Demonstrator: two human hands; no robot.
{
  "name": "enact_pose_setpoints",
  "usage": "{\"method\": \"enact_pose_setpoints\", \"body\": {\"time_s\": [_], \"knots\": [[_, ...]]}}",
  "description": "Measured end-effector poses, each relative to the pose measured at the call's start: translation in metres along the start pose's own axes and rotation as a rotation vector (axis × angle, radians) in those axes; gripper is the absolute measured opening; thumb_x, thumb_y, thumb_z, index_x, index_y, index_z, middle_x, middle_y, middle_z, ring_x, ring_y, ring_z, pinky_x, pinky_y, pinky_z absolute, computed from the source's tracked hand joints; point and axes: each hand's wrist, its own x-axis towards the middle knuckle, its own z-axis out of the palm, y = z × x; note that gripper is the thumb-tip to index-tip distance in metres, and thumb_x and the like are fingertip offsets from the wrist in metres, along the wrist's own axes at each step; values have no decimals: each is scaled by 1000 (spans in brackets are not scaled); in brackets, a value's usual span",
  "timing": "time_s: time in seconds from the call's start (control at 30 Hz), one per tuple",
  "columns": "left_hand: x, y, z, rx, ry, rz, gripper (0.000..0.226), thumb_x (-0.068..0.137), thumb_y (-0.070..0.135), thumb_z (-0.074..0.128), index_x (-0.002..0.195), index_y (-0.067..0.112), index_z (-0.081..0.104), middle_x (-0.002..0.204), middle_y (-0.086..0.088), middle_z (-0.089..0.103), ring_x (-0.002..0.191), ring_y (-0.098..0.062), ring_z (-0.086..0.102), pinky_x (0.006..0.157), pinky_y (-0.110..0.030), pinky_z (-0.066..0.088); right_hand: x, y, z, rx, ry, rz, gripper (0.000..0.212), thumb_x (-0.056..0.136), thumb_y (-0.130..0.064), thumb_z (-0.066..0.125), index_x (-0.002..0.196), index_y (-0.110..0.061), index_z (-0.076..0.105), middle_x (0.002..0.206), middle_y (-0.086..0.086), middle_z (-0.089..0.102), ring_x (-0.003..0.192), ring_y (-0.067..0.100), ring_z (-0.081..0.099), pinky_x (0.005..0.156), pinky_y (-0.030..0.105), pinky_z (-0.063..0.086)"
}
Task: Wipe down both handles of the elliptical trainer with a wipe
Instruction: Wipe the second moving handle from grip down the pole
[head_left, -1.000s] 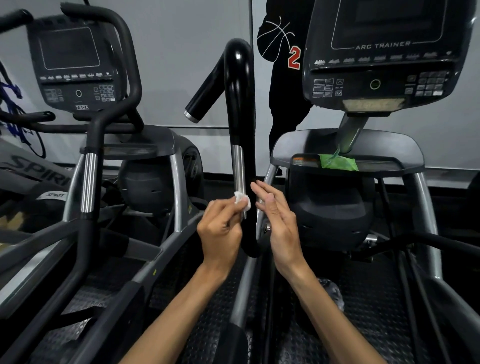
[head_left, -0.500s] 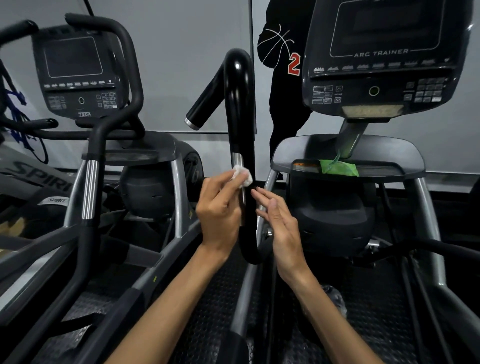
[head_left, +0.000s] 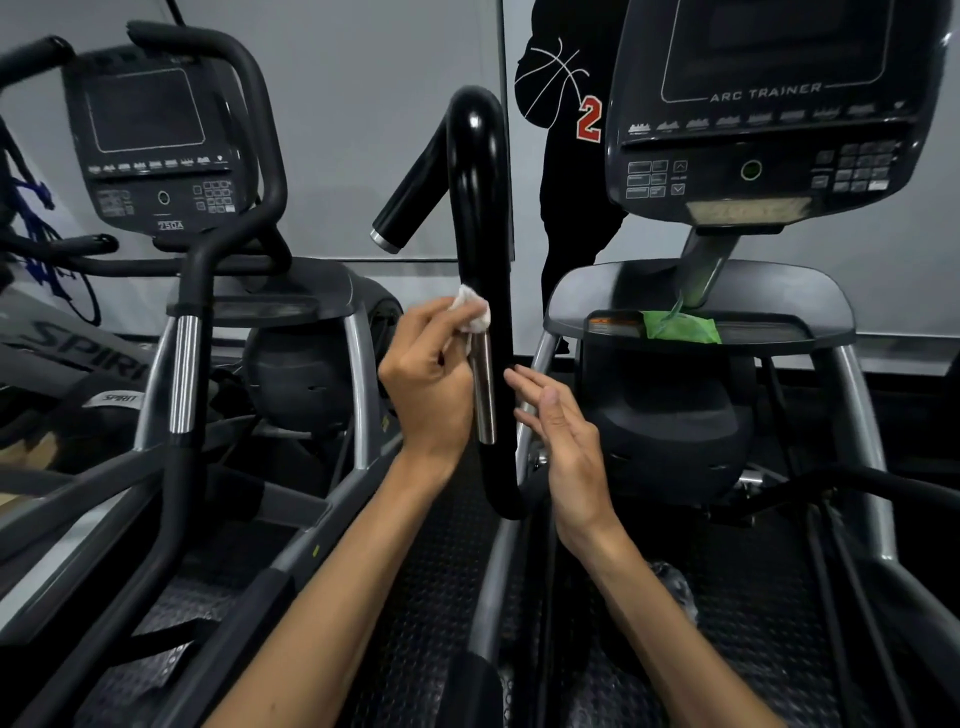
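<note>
Left hand pinches a crumpled white wipe and presses it against the left side of the black upright handle, just above the handle's chrome sensor strip. Right hand holds nothing; fingers straight, palm facing the handle, fingertips near its right edge but contact unclear. Handle runs up between both hands, hooks over at the top, and ends in a chrome-capped stub to the left. Console marked ARC TRAINER sits close on the right; green wipe pack lies on the tray beneath it. Neighbouring trainer stands left, open gap between. A person in black stands behind the handle.
</note>
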Motion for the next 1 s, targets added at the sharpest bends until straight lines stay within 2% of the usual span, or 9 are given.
{"method": "enact_pose_setpoints", "body": {"time_s": [0.1, 0.2, 0.37, 0.5, 0.67, 0.77, 0.83, 0.9, 1.0], "knots": [[0, 7, 7, 6, 6, 4, 25, 86, -11, 68, 103, 5, 79, 101, -2, 67, 90, -13, 65, 83, -14, 49, 0, 0, 0, 16, 13, 5, 50, 103, -36, 38, 134, -5, 61, 135, -7, 65, 129, 7, 59, 108, 30, 48], [-24, -4, -3, 38, -72, 88, 31, 84, -14, 64, 104, 5, 79, 103, -4, 69, 93, -24, 67, 88, -18, 51, 1, -2, 0, 16, 5, 16, 47, 105, -34, 37, 133, -6, 62, 134, -7, 65, 129, 6, 59, 106, 28, 49], [-13, -2, 0, -25, -19, -22, 21, 85, -8, 70, 99, 5, 80, 102, -3, 71, 94, -19, 70, 86, -23, 55, 3, -2, 1, -10, 36, 17, 46, 106, -34, 37, 129, -9, 67, 139, -1, 61, 130, 8, 57, 104, 28, 50], [-36, -6, -5, 32, -108, 101, 25, 88, -7, 65, 107, 4, 78, 111, -4, 69, 101, -24, 66, 93, -19, 50, 1, -4, 1, 5, 20, 25, 41, 104, -35, 38, 127, -18, 68, 139, -1, 61, 131, 8, 57, 107, 29, 49], [-25, -10, -8, 8, -72, 27, 22, 86, -8, 68, 101, 4, 79, 103, 2, 68, 97, -20, 71, 89, -22, 55, 0, -3, 3, -7, 23, 18, 44, 105, -36, 38, 130, -13, 66, 139, -4, 61, 132, 6, 56, 108, 29, 48], [-31, -13, -11, 16, -139, 95, 17, 93, 9, 67, 106, 5, 78, 102, -7, 72, 93, -24, 70, 83, -30, 58, 0, -3, 3, -11, 15, 14, 42, 105, -35, 38, 130, -17, 67, 141, -3, 60, 133, 9, 55, 109, 32, 47], [-34, -25, -19, 16, -194, 105, 19, 92, 3, 68, 108, 5, 78, 99, -11, 74, 88, -25, 70, 77, -36, 59, 0, -3, 2, -11, 14, 17, 45, 105, -36, 38, 130, -13, 67, 140, -3, 60, 132, 7, 55, 108, 30, 48], [-27, -28, -21, 14, -177, 67, 23, 87, -6, 67, 104, 4, 78, 95, -10, 75, 85, -19, 70, 75, -32, 59, 0, -4, 3, -14, 23, 16, 45, 104, -35, 39, 130, -11, 66, 139, -3, 60, 131, 5, 55, 107, 29, 48], [-15, -14, -12, -1, -85, 1, 25, 81, -11, 67, 99, 2, 78, 90, -6, 74, 84, -5, 66, 79, -13, 50, -1, -2, 4, -28, 29, 12, 43, 104, -36, 41, 130, -15, 68, 140, -5, 60, 133, 8, 54, 109, 33, 47]]}}
